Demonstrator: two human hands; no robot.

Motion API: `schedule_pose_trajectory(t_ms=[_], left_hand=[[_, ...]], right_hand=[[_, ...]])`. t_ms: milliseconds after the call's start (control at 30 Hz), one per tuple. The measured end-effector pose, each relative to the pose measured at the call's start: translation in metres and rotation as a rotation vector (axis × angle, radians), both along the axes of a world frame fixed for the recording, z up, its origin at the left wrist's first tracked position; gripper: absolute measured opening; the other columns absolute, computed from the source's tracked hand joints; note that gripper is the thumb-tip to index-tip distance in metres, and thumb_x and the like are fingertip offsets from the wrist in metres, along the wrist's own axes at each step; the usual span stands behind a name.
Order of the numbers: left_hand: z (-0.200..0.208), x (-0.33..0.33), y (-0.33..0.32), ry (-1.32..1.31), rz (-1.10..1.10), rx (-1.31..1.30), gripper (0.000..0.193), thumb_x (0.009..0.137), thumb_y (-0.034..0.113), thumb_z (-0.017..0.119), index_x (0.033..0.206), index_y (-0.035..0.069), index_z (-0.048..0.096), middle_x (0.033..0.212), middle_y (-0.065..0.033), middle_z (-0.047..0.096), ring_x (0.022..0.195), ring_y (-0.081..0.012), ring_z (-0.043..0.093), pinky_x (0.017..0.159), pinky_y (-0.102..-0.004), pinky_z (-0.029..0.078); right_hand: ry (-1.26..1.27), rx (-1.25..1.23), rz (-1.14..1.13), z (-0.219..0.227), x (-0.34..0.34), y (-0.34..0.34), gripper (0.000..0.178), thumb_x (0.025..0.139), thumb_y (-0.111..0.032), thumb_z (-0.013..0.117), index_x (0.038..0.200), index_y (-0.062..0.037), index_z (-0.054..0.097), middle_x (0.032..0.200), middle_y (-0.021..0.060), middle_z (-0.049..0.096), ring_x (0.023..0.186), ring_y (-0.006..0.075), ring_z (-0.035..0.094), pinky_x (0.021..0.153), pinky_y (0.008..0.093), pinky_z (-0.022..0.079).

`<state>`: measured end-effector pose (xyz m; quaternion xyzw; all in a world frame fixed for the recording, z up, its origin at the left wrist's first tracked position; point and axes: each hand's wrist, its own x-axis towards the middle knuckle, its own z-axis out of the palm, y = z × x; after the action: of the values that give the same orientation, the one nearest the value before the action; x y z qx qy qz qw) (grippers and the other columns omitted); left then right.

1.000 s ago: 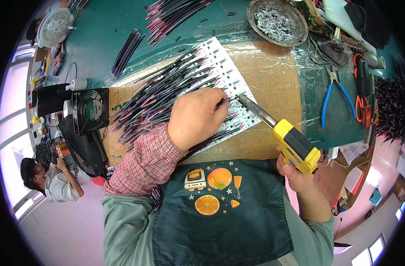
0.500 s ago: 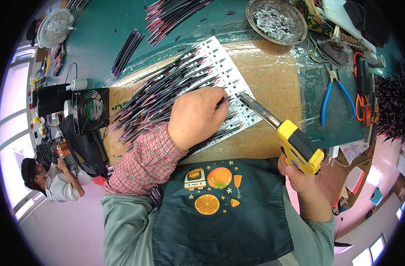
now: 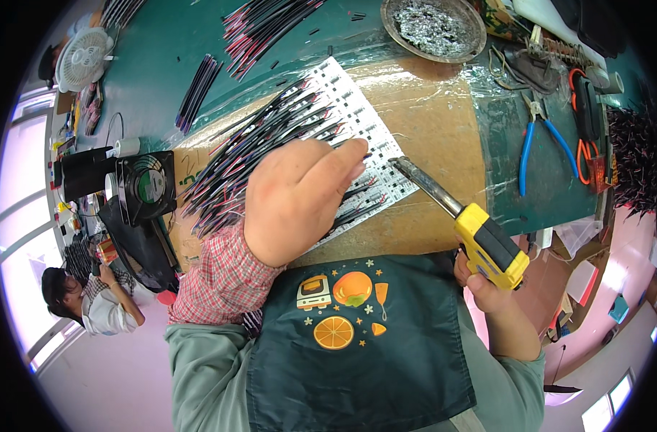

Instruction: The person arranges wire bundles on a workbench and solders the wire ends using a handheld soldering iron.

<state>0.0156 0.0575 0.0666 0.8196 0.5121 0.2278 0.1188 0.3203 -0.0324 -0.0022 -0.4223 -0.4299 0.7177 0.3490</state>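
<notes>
My right hand [image 3: 483,288] grips a yellow and black soldering gun [image 3: 490,246]. Its metal barrel points up and left, and the dark tip is over the right edge of a white circuit board sheet [image 3: 350,97]. Many thin black, red and blue wires [image 3: 264,133] run out leftward from the board in a dense fan. Over the lower part of these wires is my left hand [image 3: 300,198], its fingers closed together near the board. Whatever lies between those fingertips, if anything, is hidden.
Brown cardboard [image 3: 443,144] lies under the board. Blue-handled pliers [image 3: 536,133] and orange-handled scissors [image 3: 586,137] lie at right, and a round metal dish [image 3: 436,29] of silvery scraps is behind. A small black fan [image 3: 147,186] stands at left. Another person [image 3: 91,299] sits beyond.
My left hand has drawn back to the left from the board and looks larger. The soldering gun has shifted slightly right relative to the picture, and the board appears a little further left.
</notes>
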Motion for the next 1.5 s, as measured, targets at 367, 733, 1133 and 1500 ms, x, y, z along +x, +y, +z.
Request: schedule_pose_trajectory(t_ms=[367, 733, 1133, 1500], left_hand=[[-0.043, 0.025, -0.006, -0.059, 0.01, -0.19, 0.008, 0.079, 0.004, 0.066, 0.087, 0.004, 0.064, 0.08, -0.0111, 0.064, 0.072, -0.0294, 0.063, 0.063, -0.037, 0.051], [-0.049, 0.024, -0.004, -0.043, 0.034, -0.191, 0.007, 0.079, 0.006, 0.066, 0.085, 0.004, 0.063, 0.079, -0.0103, 0.064, 0.071, -0.0291, 0.063, 0.063, -0.0369, 0.051], [-0.049, 0.024, -0.006, -0.034, 0.042, -0.212, 0.008, 0.079, 0.006, 0.067, 0.085, 0.003, 0.063, 0.079, -0.0107, 0.064, 0.071, -0.0295, 0.063, 0.062, -0.0372, 0.051], [-0.051, 0.017, -0.006, -0.083, 0.034, -0.294, 0.005, 0.078, 0.007, 0.068, 0.081, 0.004, 0.065, 0.08, -0.0103, 0.065, 0.074, -0.0289, 0.064, 0.065, -0.0356, 0.051]], right_hand=[[0.001, 0.0, 0.009, -0.01, 0.01, -0.001, 0.028, 0.078, -0.015, 0.073, 0.095, -0.0007, 0.056, 0.075, 0.0043, 0.056, 0.063, 0.0136, 0.053, 0.058, 0.0279, 0.043], [-0.041, -0.026, 0.004, -0.009, 0.003, 0.004, 0.031, 0.078, -0.017, 0.073, 0.097, 0.0002, 0.055, 0.077, 0.0037, 0.056, 0.066, 0.0122, 0.053, 0.062, 0.0265, 0.045], [0.02, -0.035, -0.029, -0.011, 0.006, -0.001, 0.028, 0.078, -0.014, 0.072, 0.096, -0.0005, 0.055, 0.075, 0.0027, 0.054, 0.064, 0.0112, 0.05, 0.058, 0.0261, 0.043], [-0.057, 0.022, 0.029, -0.013, 0.004, -0.002, 0.027, 0.078, -0.018, 0.072, 0.092, -0.0008, 0.055, 0.076, 0.0058, 0.055, 0.064, 0.0158, 0.053, 0.059, 0.0286, 0.043]])
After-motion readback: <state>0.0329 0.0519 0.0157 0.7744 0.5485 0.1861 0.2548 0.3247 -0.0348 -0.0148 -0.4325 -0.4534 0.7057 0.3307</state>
